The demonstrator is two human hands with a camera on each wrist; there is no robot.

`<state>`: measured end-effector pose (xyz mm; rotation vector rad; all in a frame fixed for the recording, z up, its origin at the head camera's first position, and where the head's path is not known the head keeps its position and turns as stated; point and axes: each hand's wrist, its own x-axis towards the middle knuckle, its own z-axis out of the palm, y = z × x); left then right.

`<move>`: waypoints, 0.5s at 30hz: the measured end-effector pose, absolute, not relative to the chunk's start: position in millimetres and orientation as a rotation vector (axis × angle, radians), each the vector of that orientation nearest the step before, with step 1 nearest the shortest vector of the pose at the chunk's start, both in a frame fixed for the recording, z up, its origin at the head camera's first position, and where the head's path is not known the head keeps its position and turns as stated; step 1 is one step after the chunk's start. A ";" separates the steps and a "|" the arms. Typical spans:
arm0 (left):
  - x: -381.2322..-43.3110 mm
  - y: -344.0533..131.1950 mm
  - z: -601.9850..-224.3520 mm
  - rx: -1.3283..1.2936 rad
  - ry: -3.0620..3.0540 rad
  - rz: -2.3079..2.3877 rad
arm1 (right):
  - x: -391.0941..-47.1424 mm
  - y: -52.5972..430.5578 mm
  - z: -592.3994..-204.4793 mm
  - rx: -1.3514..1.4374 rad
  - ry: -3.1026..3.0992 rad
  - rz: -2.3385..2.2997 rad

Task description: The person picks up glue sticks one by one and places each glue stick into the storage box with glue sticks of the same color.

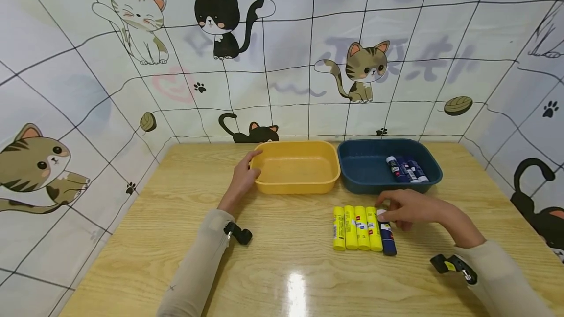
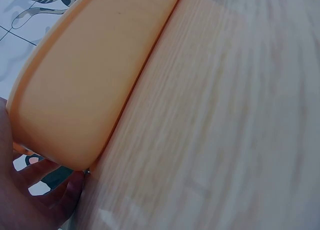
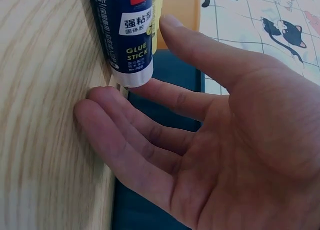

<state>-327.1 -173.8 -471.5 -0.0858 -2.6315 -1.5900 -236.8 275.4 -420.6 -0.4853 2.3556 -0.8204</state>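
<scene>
Plainly counted, two oblong plastic bins with rounded corners stand side by side at upper centre of the head view: one yellow bin [image 1: 295,188] and one dark blue bin [image 1: 363,186]. Right of centre lie four yellow glue sticks [image 1: 362,229], shoulder to shoulder, with one navy glue stick [image 1: 388,239] at the right end of their row. Three more navy glue sticks [image 1: 398,170] can be made out in the blue bin's right half, though they overlap and more could be hidden.

The left hand [image 1: 242,178] has its grip curled round the left end of the yellow bin; the left wrist view cuts that hand off at its lower left edge. The right hand [image 1: 414,208] has a loose, unclenched grip at the navy stick's white end, thumb on one side and fingers spread; whether skin meets plastic is hard to tell. The right wrist view shows "GLUE STICK" on the smooth cylinder, its upper part out of frame.

Beneath is a glossy wood-grain table [image 1: 264,258], with a glare patch at bottom centre. Behind hangs a wrinkled cat-print sheet [image 1: 288,57], some motifs cropped at the frame's sides.
</scene>
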 end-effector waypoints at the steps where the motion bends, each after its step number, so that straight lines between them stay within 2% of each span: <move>1: -327.4 -173.4 -471.4 -0.087 -2.632 -1.592 | -236.9 275.7 -420.8 -0.482 2.353 -0.823; 15: -327.2 -173.4 -470.7 -0.077 -2.635 -1.589 | -240.5 280.1 -424.2 -0.479 2.329 -0.838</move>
